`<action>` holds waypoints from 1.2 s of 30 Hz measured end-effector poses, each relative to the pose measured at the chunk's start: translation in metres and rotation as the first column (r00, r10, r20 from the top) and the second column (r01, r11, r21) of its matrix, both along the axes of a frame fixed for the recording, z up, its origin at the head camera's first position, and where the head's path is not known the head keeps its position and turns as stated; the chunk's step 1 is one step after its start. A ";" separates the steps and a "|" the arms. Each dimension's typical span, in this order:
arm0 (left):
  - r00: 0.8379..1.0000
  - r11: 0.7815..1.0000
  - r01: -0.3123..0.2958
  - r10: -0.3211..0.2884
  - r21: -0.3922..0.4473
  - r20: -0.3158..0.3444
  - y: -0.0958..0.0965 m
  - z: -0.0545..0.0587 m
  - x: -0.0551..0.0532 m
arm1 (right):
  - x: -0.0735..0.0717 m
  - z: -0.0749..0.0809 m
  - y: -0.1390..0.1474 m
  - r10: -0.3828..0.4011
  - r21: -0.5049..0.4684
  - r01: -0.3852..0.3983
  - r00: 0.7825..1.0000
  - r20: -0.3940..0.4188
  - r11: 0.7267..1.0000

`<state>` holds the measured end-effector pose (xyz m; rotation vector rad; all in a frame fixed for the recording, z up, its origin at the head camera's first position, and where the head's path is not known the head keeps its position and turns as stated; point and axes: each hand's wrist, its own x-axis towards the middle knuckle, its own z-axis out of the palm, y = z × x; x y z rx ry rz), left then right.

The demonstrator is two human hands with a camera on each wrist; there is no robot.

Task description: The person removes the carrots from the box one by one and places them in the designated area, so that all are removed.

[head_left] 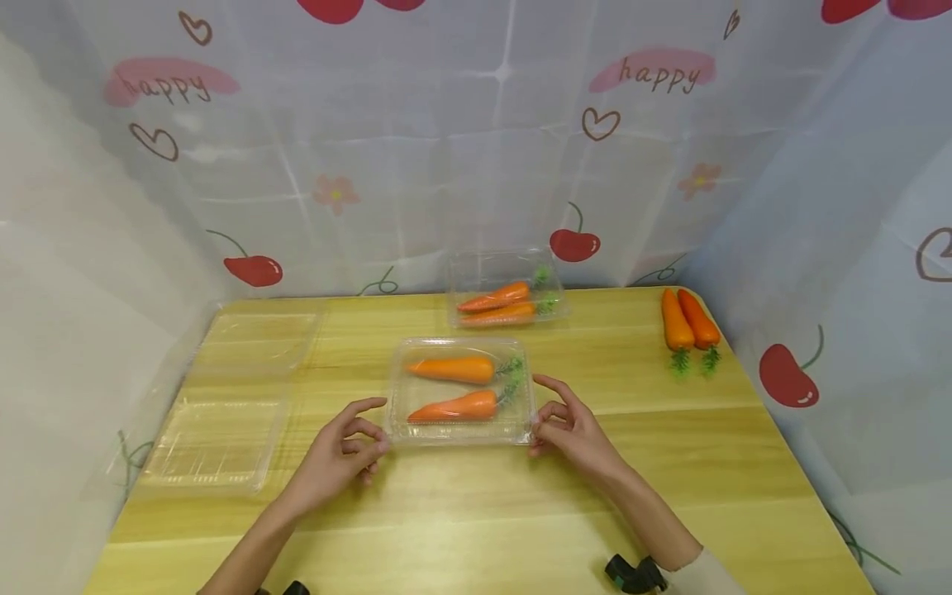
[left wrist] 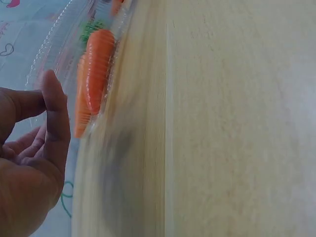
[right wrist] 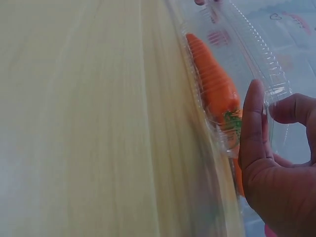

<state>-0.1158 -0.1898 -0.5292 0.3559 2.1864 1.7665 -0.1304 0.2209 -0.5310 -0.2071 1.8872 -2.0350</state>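
Observation:
A clear plastic clamshell box (head_left: 463, 434) is in the middle of the table, with two orange carrots inside, one carrot (head_left: 452, 369) behind the other carrot (head_left: 454, 406). Their green tops point right. My left hand (head_left: 338, 450) pinches the box's near left corner between thumb and fingers. At the near right corner, my right hand (head_left: 573, 426) pinches the rim; the right wrist view shows the thumb (right wrist: 254, 118) on the near side and a finger beyond the edge. The left wrist view shows the left hand's thumb and fingertip meeting at the box's side.
Behind it, near the curtain, another clear box (head_left: 476, 268) holds two carrots. Two loose carrots (head_left: 687, 322) lie at the table's back right. An open clear clamshell (head_left: 216, 438) lies flat along the left side. A printed curtain (head_left: 446, 165) encloses the back and sides.

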 end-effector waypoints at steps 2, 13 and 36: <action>0.999 0.999 0.029 -0.030 0.040 0.024 0.005 -0.001 -0.003 | 0.003 -0.002 0.007 -0.008 -0.003 0.008 1.000 -0.008 1.000; 0.986 0.963 0.116 -0.141 0.243 0.088 0.026 -0.012 -0.009 | 0.010 0.000 0.025 -0.079 0.013 0.079 0.997 -0.023 0.997; 0.959 0.915 0.093 -0.189 0.394 0.212 0.039 -0.020 -0.003 | 0.021 -0.004 0.020 -0.251 0.224 0.284 0.954 -0.166 0.932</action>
